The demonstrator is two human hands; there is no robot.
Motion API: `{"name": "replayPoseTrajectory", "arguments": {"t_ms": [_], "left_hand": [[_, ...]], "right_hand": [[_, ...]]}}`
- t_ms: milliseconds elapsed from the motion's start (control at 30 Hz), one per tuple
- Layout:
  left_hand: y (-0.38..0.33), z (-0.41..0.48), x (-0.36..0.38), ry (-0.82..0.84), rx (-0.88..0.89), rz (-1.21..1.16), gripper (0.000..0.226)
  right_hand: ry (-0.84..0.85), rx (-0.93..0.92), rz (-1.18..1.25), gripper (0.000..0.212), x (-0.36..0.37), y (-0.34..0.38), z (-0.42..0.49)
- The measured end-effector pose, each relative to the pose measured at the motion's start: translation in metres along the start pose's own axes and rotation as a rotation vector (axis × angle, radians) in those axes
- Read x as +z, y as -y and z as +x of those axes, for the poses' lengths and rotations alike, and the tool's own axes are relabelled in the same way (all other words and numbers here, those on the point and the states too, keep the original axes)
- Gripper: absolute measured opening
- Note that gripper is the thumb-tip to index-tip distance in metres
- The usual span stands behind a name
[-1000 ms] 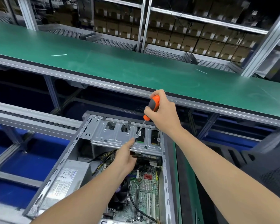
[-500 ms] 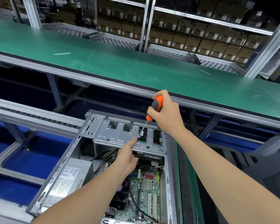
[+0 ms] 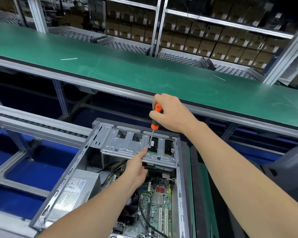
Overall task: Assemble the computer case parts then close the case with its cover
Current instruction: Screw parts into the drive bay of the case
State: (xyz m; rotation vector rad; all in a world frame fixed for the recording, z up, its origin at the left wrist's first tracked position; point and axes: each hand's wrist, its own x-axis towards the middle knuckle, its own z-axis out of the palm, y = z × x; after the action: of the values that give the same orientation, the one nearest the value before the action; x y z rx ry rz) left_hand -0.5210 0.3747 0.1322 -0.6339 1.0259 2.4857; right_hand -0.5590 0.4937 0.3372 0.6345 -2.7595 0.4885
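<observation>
We have the computer case [image 3: 179, 177] lying open on its side in front of us, and its drive cage [image 3: 127, 143] is our reference for everything else. On top of the cage, our right hand [image 3: 170, 114] is wrapped round the orange handle of the screwdriver [image 3: 154, 124]. The tip sits tilted in a screw [image 3: 149, 146] at the edge of one of the cage's openings. Our left hand [image 3: 136, 167] reaches up from below the cage, its index fingertip [image 3: 144, 150] pressing on the metal just beside that screw, so the two hands are close but do not touch. We think the tilt is the main risk: the tip could cam out of the head and jab the fingertip or skid into the opening. A screw shaken loose could drop past the cage onto the motherboard [image 3: 158, 203] beneath it. By our count there is one case, one cage with four openings in its top, one screwdriver and one screw under the tip. There is also one power supply [image 3: 76, 188] left of and below the cage, one motherboard, and two hands. We cannot pick out the cover.
</observation>
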Motion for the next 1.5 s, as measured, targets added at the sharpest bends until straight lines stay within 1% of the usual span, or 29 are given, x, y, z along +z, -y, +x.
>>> {"name": "replayPoseTrajectory", "arguments": {"t_ms": [33,100,167,200,233,300,367,400,467,500,533,600,633,667,700,767,800,900,933,967,1000,1067,1167,1200,1267,1333,1367,1467,1500], "left_hand": [[0.0,0.0,0.0,0.004,-0.005,-0.002,0.064],[0.001,0.0,0.0,0.01,-0.008,-0.006,0.062],[0.001,0.0,0.0,0.005,-0.007,-0.008,0.062],[0.001,0.001,0.0,0.002,-0.006,-0.006,0.064],[0.0,0.001,0.0,-0.001,-0.006,-0.002,0.065],[0.0,0.001,0.0,0.001,-0.007,0.008,0.063],[0.0,0.002,-0.001,0.009,-0.01,0.008,0.061],[0.0,0.002,-0.001,0.01,-0.012,0.009,0.062],[0.001,0.002,-0.001,0.004,-0.011,0.012,0.066],[0.001,0.002,-0.001,0.002,-0.009,0.013,0.067],[0.001,0.002,-0.001,0.001,-0.009,0.012,0.067],[0.001,0.003,-0.001,0.009,-0.009,-0.003,0.065],[0.001,0.003,-0.001,0.013,-0.011,-0.007,0.065],[0.002,0.003,-0.002,0.016,-0.012,-0.006,0.065],[0.002,0.003,-0.002,0.018,-0.011,-0.002,0.065],[0.002,0.004,-0.002,0.019,-0.011,0.0,0.065],[0.002,0.004,-0.002,0.02,-0.012,-0.003,0.065],[0.002,0.006,-0.003,0.018,-0.014,-0.005,0.065],[0.003,0.007,-0.004,0.018,-0.016,-0.002,0.065],[0.003,0.008,-0.004,0.017,-0.018,0.003,0.065],[0.003,0.008,-0.004,0.019,-0.021,0.008,0.064],[0.003,0.008,-0.005,0.026,-0.031,0.013,0.061],[0.003,0.008,-0.006,0.024,-0.04,0.024,0.057],[0.002,0.008,-0.006,0.023,-0.04,0.03,0.056],[0.003,0.008,-0.006,0.034,-0.038,0.026,0.054],[0.003,0.009,-0.006,0.033,-0.041,0.023,0.055],[0.003,0.009,-0.006,0.024,-0.042,0.026,0.058],[0.003,0.011,-0.006,0.032,-0.044,0.014,0.055],[0.004,0.011,-0.007,0.039,-0.042,0.009,0.054]], "right_hand": [[0.044,-0.009,0.003,0.016,-0.003,0.001,0.002],[0.042,0.006,-0.068,0.016,-0.005,0.003,0.004],[-0.022,0.071,-0.245,0.034,-0.004,0.004,0.005],[-0.031,0.08,-0.28,0.039,-0.003,0.004,0.006],[0.002,0.072,-0.239,0.036,-0.004,0.006,0.006],[0.119,0.02,-0.092,0.018,-0.009,0.006,0.005],[0.14,-0.057,-0.076,0.013,-0.01,0.006,0.005],[0.106,-0.053,-0.097,0.017,-0.009,0.007,0.004],[0.025,0.021,-0.236,0.039,-0.005,0.007,0.004],[0.011,0.045,-0.288,0.045,-0.004,0.007,0.004],[0.031,0.05,-0.262,0.044,-0.004,0.006,0.003],[0.134,0.013,-0.074,0.021,-0.006,0.005,0.002],[0.164,-0.026,-0.041,0.012,-0.009,0.005,0.002],[0.16,-0.058,-0.051,0.01,-0.009,0.005,0.002],[0.142,-0.05,-0.088,0.016,-0.008,0.005,0.001],[0.066,0.016,-0.222,0.036,-0.008,0.006,0.001],[0.057,0.025,-0.239,0.038,-0.007,0.006,0.002],[0.174,-0.023,0.006,0.014,-0.011,0.007,0.003],[0.177,-0.059,0.013,0.012,-0.012,0.007,0.004],[0.16,-0.062,-0.053,0.008,-0.01,0.008,0.003],[0.12,-0.051,-0.112,0.008,-0.007,0.007,0.004],[0.057,0.004,-0.253,0.025,-0.005,0.008,0.004],[0.182,-0.021,-0.07,0.01,-0.011,0.006,0.004],[0.204,-0.049,-0.035,0.013,-0.014,0.006,0.005],[0.152,-0.051,-0.107,0.012,-0.01,0.007,0.005],[0.06,0.015,-0.258,0.028,-0.007,0.009,0.006],[0.059,0.031,-0.278,0.032,-0.005,0.008,0.006],[0.231,-0.003,-0.012,0.013,-0.014,0.005,0.006],[0.259,-0.022,0.011,0.011,-0.015,0.005,0.006]]}}
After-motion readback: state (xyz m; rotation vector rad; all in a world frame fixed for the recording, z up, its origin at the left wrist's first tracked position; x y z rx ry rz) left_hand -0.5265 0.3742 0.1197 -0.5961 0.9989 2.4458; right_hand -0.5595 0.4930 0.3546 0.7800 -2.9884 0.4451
